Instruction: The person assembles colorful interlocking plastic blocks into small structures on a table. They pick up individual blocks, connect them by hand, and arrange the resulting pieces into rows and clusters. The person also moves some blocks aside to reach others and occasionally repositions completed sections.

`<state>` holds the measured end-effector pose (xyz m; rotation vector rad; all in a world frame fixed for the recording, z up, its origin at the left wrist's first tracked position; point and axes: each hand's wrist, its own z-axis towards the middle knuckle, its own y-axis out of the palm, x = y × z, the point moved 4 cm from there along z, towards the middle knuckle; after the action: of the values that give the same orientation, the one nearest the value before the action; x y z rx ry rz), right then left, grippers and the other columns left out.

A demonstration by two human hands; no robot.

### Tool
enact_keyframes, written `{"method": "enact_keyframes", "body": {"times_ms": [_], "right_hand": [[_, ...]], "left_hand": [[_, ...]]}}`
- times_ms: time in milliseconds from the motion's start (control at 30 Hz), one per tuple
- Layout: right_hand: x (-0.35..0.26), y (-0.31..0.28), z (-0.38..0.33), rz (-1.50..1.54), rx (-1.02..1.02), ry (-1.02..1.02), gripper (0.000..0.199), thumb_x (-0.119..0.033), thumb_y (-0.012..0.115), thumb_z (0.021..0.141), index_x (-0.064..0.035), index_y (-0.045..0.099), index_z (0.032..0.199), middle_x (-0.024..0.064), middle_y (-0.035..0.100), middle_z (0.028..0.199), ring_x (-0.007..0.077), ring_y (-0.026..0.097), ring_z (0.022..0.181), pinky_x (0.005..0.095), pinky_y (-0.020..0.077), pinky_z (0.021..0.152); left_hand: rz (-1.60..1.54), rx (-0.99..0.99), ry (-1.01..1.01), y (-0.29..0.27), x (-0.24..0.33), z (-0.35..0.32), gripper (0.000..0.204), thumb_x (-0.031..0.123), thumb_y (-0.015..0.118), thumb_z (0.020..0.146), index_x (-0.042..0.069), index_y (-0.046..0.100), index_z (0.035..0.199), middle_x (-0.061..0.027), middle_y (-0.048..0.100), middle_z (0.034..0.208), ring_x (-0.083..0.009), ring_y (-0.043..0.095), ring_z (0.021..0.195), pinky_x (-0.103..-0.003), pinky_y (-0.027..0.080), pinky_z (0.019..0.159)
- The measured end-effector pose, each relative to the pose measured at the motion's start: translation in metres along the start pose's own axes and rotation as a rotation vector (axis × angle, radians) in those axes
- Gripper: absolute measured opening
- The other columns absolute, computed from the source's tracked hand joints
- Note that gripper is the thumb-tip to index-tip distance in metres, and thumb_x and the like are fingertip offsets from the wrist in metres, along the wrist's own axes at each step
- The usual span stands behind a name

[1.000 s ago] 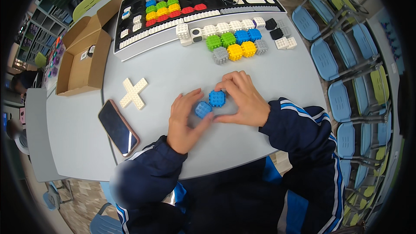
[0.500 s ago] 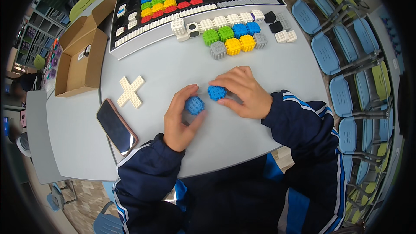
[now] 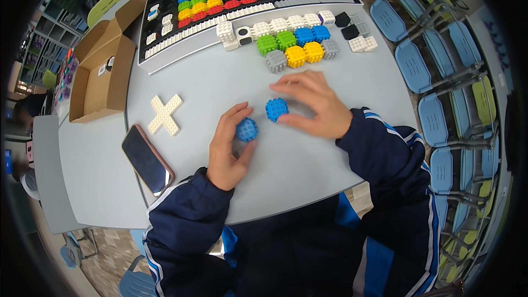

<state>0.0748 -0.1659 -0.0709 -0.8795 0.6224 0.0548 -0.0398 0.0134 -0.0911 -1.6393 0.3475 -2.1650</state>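
Note:
My left hand (image 3: 226, 151) curls around a round-edged blue studded block (image 3: 247, 130), with the thumb on the near side and the fingers on the far side. Just to the right, a second blue studded block (image 3: 276, 110) rests on the table with its studs facing up. Beside it my right hand (image 3: 316, 104) is open and slightly blurred, thumb and fingers spread around the block's right side. Further off stand rows of similar blocks: green blocks (image 3: 276, 43), blue blocks (image 3: 312, 35), yellow blocks (image 3: 304, 54) and white blocks (image 3: 279, 25).
A cream X-shaped studded piece (image 3: 165, 115) and a phone (image 3: 147, 159) lie to the left, near an open cardboard box (image 3: 104, 85). Across the back sits a black-and-white parts tray (image 3: 181, 58). Small black and white pieces (image 3: 363, 44) are at far right; stacked chairs (image 3: 415, 66) stand beyond.
My right hand has let go of its blue block and opened, lifting slightly away. That block now stands on the table, turned studs up. My left hand has hardly moved.

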Motion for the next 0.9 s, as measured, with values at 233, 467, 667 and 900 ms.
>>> {"method": "enact_keyframes", "body": {"times_ms": [233, 467, 667, 900], "right_hand": [[0.070, -0.051, 0.008, -0.204, 0.308, 0.146, 0.033, -0.027, 0.066, 0.090, -0.0137, 0.067, 0.120, 0.0089, 0.054, 0.127, 0.0265, 0.049, 0.114, 0.0396, 0.0329, 0.100], [0.079, -0.041, 0.014, -0.429, 0.167, 0.149, 0.031, -0.033, 0.051, 0.099, -0.0247, 0.066, 0.125, 0.0122, 0.046, 0.137, 0.0286, 0.039, 0.118, 0.0431, 0.0253, 0.103], [0.086, -0.037, 0.012, -0.466, 0.168, 0.218, 0.029, -0.034, 0.049, 0.099, -0.0245, 0.068, 0.119, 0.0101, 0.049, 0.136, 0.0287, 0.036, 0.121, 0.0452, 0.0213, 0.103], [0.092, -0.046, 0.006, -0.449, 0.253, 0.268, 0.026, -0.034, 0.051, 0.098, -0.0213, 0.069, 0.113, 0.0074, 0.053, 0.129, 0.0269, 0.040, 0.120, 0.0449, 0.0229, 0.102]], "left_hand": [[0.020, 0.054, 0.003, -0.002, -0.004, -0.001, 0.059, -0.013, 0.059, 0.075, 0.001, 0.049, 0.132, -0.0175, 0.047, 0.138, -0.0306, 0.047, 0.129, -0.036, 0.034, 0.109], [0.002, 0.058, 0.002, -0.001, -0.007, -0.001, 0.062, -0.012, 0.059, 0.076, -0.001, 0.045, 0.135, -0.0155, 0.048, 0.136, -0.0261, 0.045, 0.130, -0.034, 0.031, 0.111], [-0.037, 0.057, -0.014, 0.000, -0.010, -0.001, 0.064, -0.010, 0.062, 0.076, -0.001, 0.044, 0.136, -0.0137, 0.049, 0.135, -0.0244, 0.045, 0.129, -0.034, 0.031, 0.110], [0.008, 0.061, 0.005, 0.000, -0.008, -0.001, 0.064, -0.010, 0.064, 0.076, 0.000, 0.045, 0.136, -0.0135, 0.051, 0.132, -0.0244, 0.048, 0.126, -0.034, 0.033, 0.109]]}}
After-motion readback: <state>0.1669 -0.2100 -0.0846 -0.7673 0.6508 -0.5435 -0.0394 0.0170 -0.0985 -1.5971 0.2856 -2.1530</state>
